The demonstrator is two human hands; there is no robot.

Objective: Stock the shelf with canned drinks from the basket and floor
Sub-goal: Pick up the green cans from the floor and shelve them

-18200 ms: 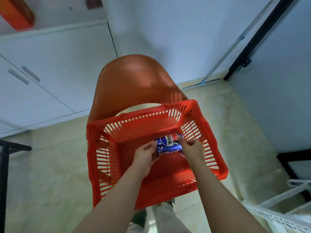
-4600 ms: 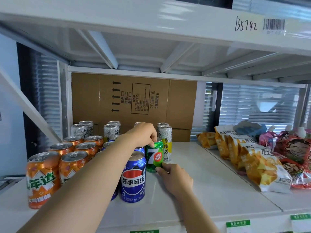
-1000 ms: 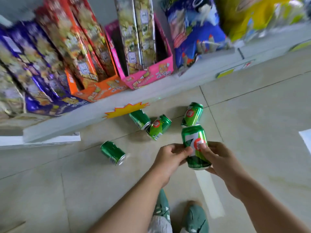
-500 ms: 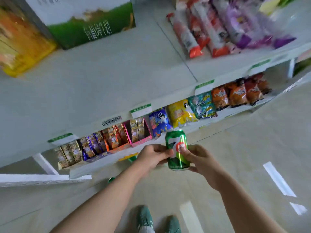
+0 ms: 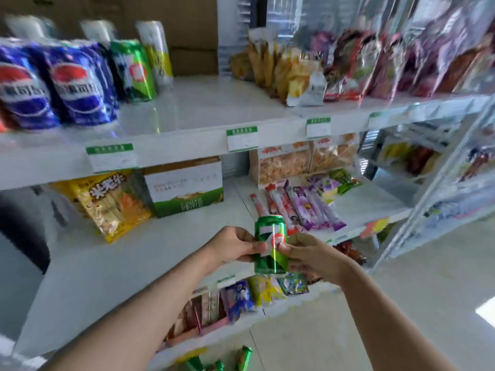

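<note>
Filling most of the view, a white shelf (image 5: 203, 103) carries blurred snack bags (image 5: 294, 73) on the right of its upper board and a white and green box (image 5: 187, 186) on the board below. Blue cans (image 5: 77, 87) stand at the upper left, with a shelved green can (image 5: 132, 70) just beside them. In front of the middle board both hands hold a green drink can (image 5: 270, 227) upright in the air. The left hand (image 5: 235, 247) pinches its left side, and the right hand (image 5: 313, 257) pinches its right side with curled fingers. Low down, fallen green cans (image 5: 243, 357) lie on the floor (image 5: 348, 330).
</note>
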